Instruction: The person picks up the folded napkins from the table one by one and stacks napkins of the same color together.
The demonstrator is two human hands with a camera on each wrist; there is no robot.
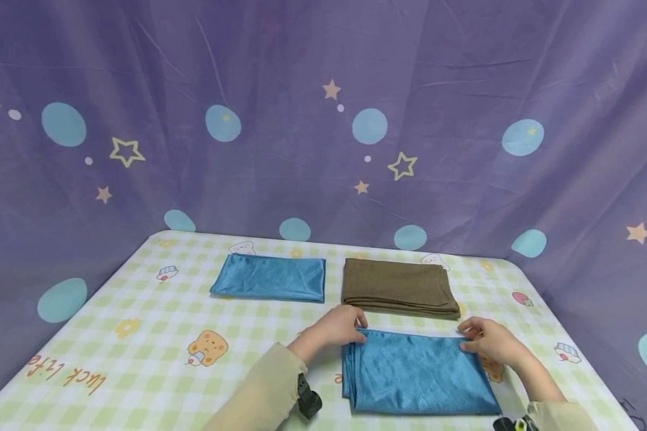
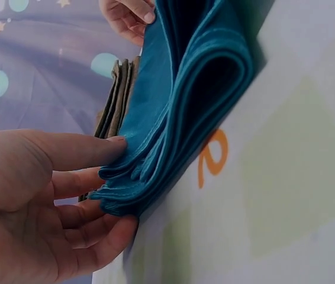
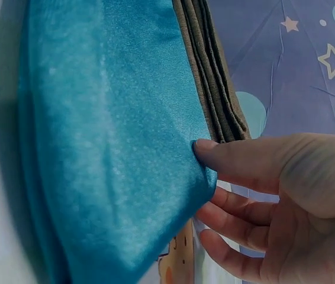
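A shiny blue cloth [image 1: 420, 374], folded into a rectangle of several layers, lies at the front right of the table. My left hand [image 1: 336, 326] pinches its far left corner, thumb on top and fingers at the layered edge. In the left wrist view the folds of the blue cloth [image 2: 173, 112] show as open loops at the side. At the far right corner my right hand [image 1: 490, 341] pinches the cloth. The right wrist view shows that hand's thumb [image 3: 212, 151] on the upper face and the other fingers partly behind the edge.
Just behind lies a folded brown cloth [image 1: 396, 287]. Another folded blue cloth [image 1: 272, 278] rests at the back left. A green-and-white checked tablecloth [image 1: 156, 335] with printed figures covers the table. A purple curtain [image 1: 302, 72] hangs behind and along both sides.
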